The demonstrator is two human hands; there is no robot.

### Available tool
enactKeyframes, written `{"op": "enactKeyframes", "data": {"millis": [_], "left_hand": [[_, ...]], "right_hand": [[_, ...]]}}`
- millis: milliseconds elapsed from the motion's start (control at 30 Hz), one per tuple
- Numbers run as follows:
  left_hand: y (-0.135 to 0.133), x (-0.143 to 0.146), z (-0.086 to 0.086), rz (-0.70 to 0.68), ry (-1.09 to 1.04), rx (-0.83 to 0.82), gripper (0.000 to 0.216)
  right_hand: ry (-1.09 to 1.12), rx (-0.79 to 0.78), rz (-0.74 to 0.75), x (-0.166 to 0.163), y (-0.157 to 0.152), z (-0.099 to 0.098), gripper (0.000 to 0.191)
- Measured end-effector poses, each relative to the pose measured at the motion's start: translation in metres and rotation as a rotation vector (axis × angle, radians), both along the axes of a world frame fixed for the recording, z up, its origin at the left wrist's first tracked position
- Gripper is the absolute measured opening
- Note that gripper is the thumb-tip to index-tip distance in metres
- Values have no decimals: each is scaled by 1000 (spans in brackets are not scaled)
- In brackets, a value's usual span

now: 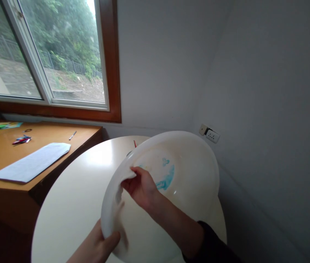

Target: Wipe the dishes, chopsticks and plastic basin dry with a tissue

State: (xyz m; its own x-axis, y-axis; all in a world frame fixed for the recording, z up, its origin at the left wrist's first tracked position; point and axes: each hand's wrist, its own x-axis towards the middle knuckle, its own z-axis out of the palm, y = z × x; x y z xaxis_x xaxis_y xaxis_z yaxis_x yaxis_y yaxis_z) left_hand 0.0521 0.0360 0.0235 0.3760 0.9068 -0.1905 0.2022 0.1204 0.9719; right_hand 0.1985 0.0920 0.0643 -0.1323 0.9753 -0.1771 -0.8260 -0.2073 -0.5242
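A large white plastic basin [187, 160] is tilted up over a round cream table [72, 197], its inside facing me, with a blue stain near its bottom. My left hand [97, 248] grips the basin's lower rim, thumb over the edge. My right hand [141, 188] is inside the basin, fingers pinched on a small white cloth [126, 175] pressed against the inner wall to the left of the blue stain.
A wooden desk [4, 171] stands at the left under a window [48, 54], with a white envelope [31, 162], a pen [72, 135] and small coloured items on it. A wall socket [209, 134] sits behind the basin. Grey walls form a corner at the right.
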Motion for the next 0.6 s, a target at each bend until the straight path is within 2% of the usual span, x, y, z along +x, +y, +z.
{"op": "enactKeyframes", "data": {"millis": [67,167,267,333,400,500,600], "left_hand": [[0,0,-2,-6,-4,-3,56],[5,-3,-21,17,-52,5,66],[12,-7,-44,41,-88,-1,72],[15,-9,-50,43,-102,-16,75],[16,-10,-47,36,-101,-40,75],[14,-12,-33,25,-88,-71,71],[12,-13,-25,25,-92,-88,73]], "right_hand": [[58,62,-96,10,11,14,15],[67,195,-264,33,25,29,19],[90,271,-454,61,33,35,23],[107,286,-553,78,35,35,26],[118,274,-638,94,32,31,30],[105,266,-730,111,23,21,32],[61,274,-758,112,12,9,25]]}}
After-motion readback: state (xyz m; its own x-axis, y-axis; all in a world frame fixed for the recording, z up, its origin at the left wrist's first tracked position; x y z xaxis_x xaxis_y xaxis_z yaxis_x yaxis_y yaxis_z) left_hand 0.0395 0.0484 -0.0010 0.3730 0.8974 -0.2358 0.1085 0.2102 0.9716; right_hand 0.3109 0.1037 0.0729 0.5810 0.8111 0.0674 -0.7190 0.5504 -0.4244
